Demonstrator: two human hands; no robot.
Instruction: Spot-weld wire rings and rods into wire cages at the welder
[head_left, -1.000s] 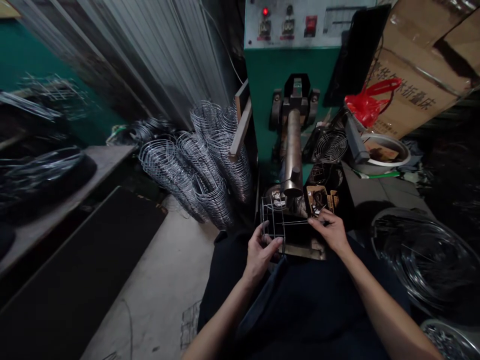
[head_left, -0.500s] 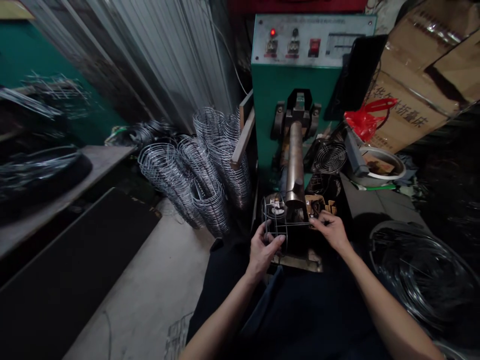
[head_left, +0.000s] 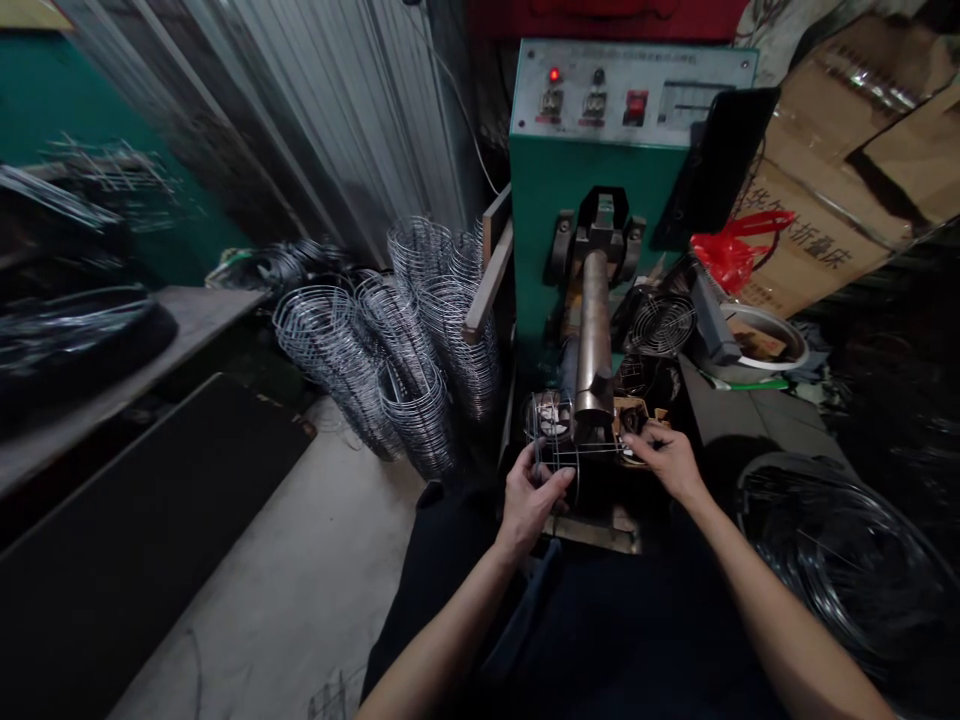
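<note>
My left hand (head_left: 529, 500) is closed around a round wire frame (head_left: 556, 464), made of thin rings joined by straight wires. Two close straight wires (head_left: 600, 450) run right from the rings. At their far end, my right hand (head_left: 666, 462) pinches them between thumb and fingers; its fingertips are partly hidden. The frame sits just below and left of the tip of a thick metal cylinder (head_left: 594, 330), which juts toward me from a green machine (head_left: 540, 205). Whether frame and cylinder touch, I cannot tell.
Stacks of wire baskets (head_left: 412, 410) stand on the floor to the left, beside a wooden bar (head_left: 489, 285). A wire coil (head_left: 840, 560) lies at the right. Behind it are a metal bowl (head_left: 799, 350) and cardboard boxes (head_left: 810, 215). A dark box with small parts sits under the cylinder.
The camera view has shifted slightly. Both hands keep their grip, and the wire frame is turned a little, with its rings showing at a slightly different angle.
</note>
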